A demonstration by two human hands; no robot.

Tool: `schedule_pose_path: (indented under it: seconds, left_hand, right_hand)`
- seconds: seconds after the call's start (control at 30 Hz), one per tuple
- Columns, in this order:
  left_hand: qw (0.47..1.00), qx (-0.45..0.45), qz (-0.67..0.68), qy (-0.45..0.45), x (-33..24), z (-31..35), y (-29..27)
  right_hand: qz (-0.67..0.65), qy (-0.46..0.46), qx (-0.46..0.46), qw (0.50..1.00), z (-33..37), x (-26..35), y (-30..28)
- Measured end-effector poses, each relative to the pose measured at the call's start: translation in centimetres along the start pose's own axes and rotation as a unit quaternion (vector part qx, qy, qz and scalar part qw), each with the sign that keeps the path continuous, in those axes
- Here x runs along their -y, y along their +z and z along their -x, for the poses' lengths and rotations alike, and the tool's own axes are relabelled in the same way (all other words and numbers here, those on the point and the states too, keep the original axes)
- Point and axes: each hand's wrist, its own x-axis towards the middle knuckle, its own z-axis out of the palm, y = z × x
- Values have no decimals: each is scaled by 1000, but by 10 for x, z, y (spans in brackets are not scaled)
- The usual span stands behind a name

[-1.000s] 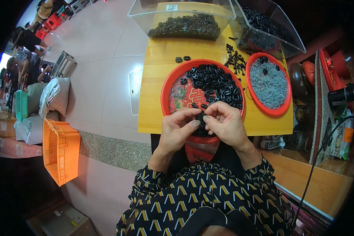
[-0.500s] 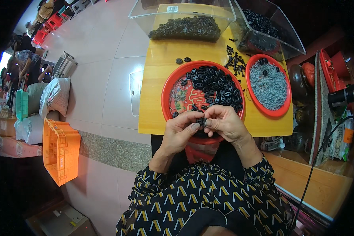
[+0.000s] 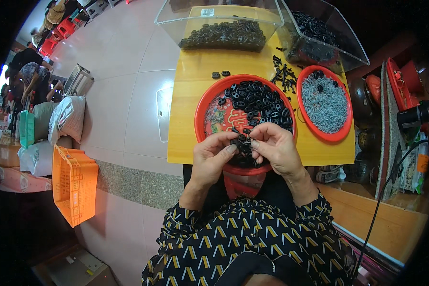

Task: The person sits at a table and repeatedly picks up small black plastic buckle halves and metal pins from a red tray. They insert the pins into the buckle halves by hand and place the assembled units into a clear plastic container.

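Over the near part of a red round tray (image 3: 200, 107), my left hand (image 3: 213, 155) pinches a small black plastic part (image 3: 237, 141) between thumb and fingertips. My right hand (image 3: 277, 148) is closed in a pinch just beside it, the two hands slightly apart. Whatever lies between the right fingertips is too small to make out. Black oval two-holed plastic pieces (image 3: 260, 97) heap up in the tray's far and right side. More dark parts (image 3: 243, 161) lie in the tray below my hands. Small metal screws (image 3: 215, 117) are scattered on its printed left side.
A red tray of silvery screws (image 3: 325, 107) stands to the right. Black pin-like parts (image 3: 285, 78) lie between the trays on the yellow table (image 3: 186, 95). Two clear bins (image 3: 224, 35) of black parts stand at the back. An orange crate (image 3: 75, 186) is on the floor at left.
My hands have drawn slightly apart from their joined pinch, the left shifting a little left and the right a little right. Dark parts now show between them.
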Motion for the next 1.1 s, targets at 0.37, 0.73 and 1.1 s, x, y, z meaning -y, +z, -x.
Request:
schedule_pose_path:
  seconds: [0.37, 0.73, 1.1]
  left_hand:
    - [999, -15, 24, -14, 0, 0, 0]
    - [1000, 16, 12, 1, 2, 0, -1]
    - [1000, 26, -4, 3, 0, 1, 2]
  right_hand:
    - [148, -97, -70, 982, 4, 0, -5]
    - [93, -49, -59, 993, 6, 5, 8]
    - [149, -41, -50, 987, 6, 5, 14]
